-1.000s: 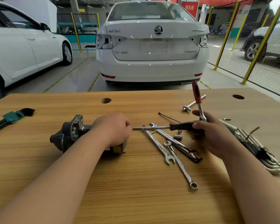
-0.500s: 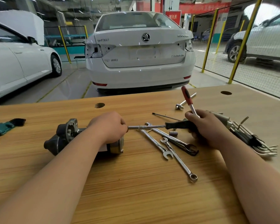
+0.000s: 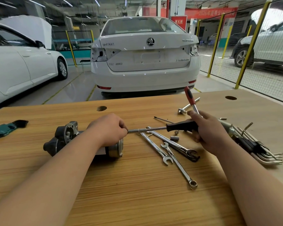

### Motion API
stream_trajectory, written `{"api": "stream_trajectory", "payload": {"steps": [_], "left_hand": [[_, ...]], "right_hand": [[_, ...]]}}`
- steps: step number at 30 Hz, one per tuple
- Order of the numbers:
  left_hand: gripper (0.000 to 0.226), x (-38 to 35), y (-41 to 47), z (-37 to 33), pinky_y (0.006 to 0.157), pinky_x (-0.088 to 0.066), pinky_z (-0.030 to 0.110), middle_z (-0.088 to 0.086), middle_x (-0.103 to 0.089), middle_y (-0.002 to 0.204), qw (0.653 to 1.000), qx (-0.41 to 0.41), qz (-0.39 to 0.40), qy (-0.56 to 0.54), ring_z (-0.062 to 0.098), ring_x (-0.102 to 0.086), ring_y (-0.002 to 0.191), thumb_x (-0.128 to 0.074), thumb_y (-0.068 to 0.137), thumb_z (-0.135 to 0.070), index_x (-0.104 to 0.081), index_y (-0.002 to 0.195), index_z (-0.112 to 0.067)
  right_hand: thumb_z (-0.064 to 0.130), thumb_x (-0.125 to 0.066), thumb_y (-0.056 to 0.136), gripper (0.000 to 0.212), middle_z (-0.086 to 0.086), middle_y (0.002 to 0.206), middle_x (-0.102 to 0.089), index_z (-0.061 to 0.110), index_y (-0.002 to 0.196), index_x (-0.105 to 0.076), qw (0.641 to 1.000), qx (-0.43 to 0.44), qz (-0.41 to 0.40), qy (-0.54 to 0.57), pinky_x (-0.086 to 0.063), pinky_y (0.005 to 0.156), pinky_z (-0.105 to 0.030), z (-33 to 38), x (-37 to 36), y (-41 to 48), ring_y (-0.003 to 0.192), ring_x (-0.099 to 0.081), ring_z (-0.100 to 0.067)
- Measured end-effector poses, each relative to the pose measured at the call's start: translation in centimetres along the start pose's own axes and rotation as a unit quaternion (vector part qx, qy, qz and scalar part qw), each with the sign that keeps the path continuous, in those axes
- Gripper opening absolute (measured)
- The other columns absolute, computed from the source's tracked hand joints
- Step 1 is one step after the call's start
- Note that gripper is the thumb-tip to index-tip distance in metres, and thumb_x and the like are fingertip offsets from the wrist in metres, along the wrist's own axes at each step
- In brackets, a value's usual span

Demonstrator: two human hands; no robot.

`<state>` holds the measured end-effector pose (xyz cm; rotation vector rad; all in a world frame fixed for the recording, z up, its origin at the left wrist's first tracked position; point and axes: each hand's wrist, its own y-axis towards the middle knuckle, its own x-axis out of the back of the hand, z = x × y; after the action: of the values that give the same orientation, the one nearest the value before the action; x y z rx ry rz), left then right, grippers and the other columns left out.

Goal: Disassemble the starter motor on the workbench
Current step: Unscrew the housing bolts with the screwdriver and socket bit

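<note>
The motor point(image 3: 62, 141) lies left of centre on the bench point(image 3: 137, 201), wide wood between it and the near edge, wrenches point(image 3: 170, 150) to its right. Left grip point(image 3: 108, 128) curls over its right end; right grip point(image 3: 209, 129) clamps the driver point(image 3: 181, 126) by its handle.

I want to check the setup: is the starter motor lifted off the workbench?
No, the starter motor lies on the workbench, held by the left hand, while the right hand holds a black-handled driver toward it.
</note>
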<state>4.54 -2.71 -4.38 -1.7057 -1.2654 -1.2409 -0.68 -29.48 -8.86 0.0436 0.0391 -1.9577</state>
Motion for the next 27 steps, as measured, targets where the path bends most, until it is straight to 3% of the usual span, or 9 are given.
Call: {"api": "stream_trajectory", "payload": {"steps": [3, 6, 11, 14, 16, 18, 20, 27], "left_hand": [[0.015, 0.02, -0.02, -0.02, 0.051, -0.037, 0.024, -0.014, -0.059, 0.063, 1.0, -0.002, 0.0, -0.002, 0.006, -0.053, 0.06, -0.057, 0.088, -0.029, -0.067, 0.08, -0.035], [0.013, -0.14, -0.11, 0.0, 0.056, -0.041, 0.026, -0.017, -0.061, 0.077, 0.999, -0.01, 0.007, 0.045, 0.004, -0.055, 0.071, -0.053, 0.088, -0.036, -0.065, 0.089, -0.038], [0.025, -0.39, -0.08, 0.19, 0.066, -0.049, 0.027, -0.02, -0.06, 0.093, 0.992, -0.033, 0.026, 0.123, 0.005, -0.055, 0.084, -0.051, 0.08, -0.056, -0.062, 0.097, -0.041], [0.028, -0.53, -0.07, 0.2, 0.068, -0.05, 0.028, -0.02, -0.06, 0.092, 0.99, -0.035, 0.021, 0.136, 0.005, -0.055, 0.085, -0.052, 0.078, -0.062, -0.061, 0.097, -0.043], [0.03, -0.64, -0.08, 0.24, 0.069, -0.051, 0.028, -0.02, -0.06, 0.093, 0.99, -0.035, 0.02, 0.133, 0.006, -0.055, 0.085, -0.053, 0.077, -0.064, -0.061, 0.098, -0.044], [0.032, -0.69, -0.12, 0.28, 0.067, -0.05, 0.028, -0.02, -0.06, 0.094, 0.991, -0.036, 0.019, 0.129, 0.005, -0.054, 0.086, -0.054, 0.076, -0.064, -0.061, 0.098, -0.043], [0.033, -0.65, -0.06, 0.33, 0.063, -0.047, 0.026, -0.02, -0.06, 0.093, 0.991, -0.036, 0.016, 0.126, 0.004, -0.054, 0.085, -0.056, 0.075, -0.065, -0.062, 0.098, -0.043], [0.036, -0.89, 0.03, 0.52, 0.062, -0.046, 0.026, -0.021, -0.058, 0.089, 0.995, -0.021, 0.006, 0.093, 0.002, -0.051, 0.081, -0.061, 0.073, -0.068, -0.063, 0.098, -0.042]], "right_hand": [[0.018, -0.054, 0.099, 0.014, -0.012, 0.088, -0.071, 0.013, 0.11, -0.062, 0.999, -0.016, 0.008, 0.05, -0.037, 0.036, -0.023, 0.02, -0.2, -0.05, 0.039, -0.04, -0.009], [0.01, -0.056, 0.096, 0.011, -0.017, 0.094, -0.067, 0.01, 0.105, -0.063, 0.996, -0.044, 0.029, 0.074, -0.039, 0.037, -0.022, 0.16, -0.08, -0.24, 0.041, -0.043, -0.009], [-0.004, -0.049, 0.093, 0.028, -0.017, 0.109, -0.061, 0.016, 0.107, -0.063, 0.992, -0.056, 0.041, 0.108, -0.047, 0.046, -0.021, 0.21, 0.35, -0.02, 0.079, -0.054, -0.022], [0.0, -0.05, 0.094, 0.028, -0.015, 0.111, -0.063, 0.019, 0.108, -0.064, 0.996, -0.038, 0.035, 0.076, -0.049, 0.051, -0.022, 0.36, 0.23, -0.16, 0.088, -0.058, -0.025], [0.009, -0.053, 0.096, 0.019, -0.014, 0.106, -0.068, 0.02, 0.109, -0.063, 0.998, -0.033, 0.029, 0.053, -0.047, 0.048, -0.021, 0.4, 0.11, -0.21, 0.074, -0.059, -0.019], [0.021, -0.055, 0.099, 0.014, -0.011, 0.096, -0.073, 0.019, 0.11, -0.062, 0.999, -0.027, 0.017, 0.023, -0.042, 0.041, -0.02, 0.35, 0.05, -0.25, 0.05, -0.05, -0.01], [0.027, -0.053, 0.1, 0.015, -0.008, 0.089, -0.075, 0.019, 0.111, -0.061, 1.0, -0.019, 0.005, -0.003, -0.037, 0.038, -0.02, 0.24, 0.03, -0.07, 0.039, -0.041, -0.008], [0.013, -0.056, 0.097, 0.013, -0.014, 0.096, -0.072, 0.015, 0.108, -0.062, 0.999, -0.045, 0.007, 0.027, -0.043, 0.047, -0.025, 0.22, 0.05, 0.07, 0.045, -0.047, -0.01]]}}
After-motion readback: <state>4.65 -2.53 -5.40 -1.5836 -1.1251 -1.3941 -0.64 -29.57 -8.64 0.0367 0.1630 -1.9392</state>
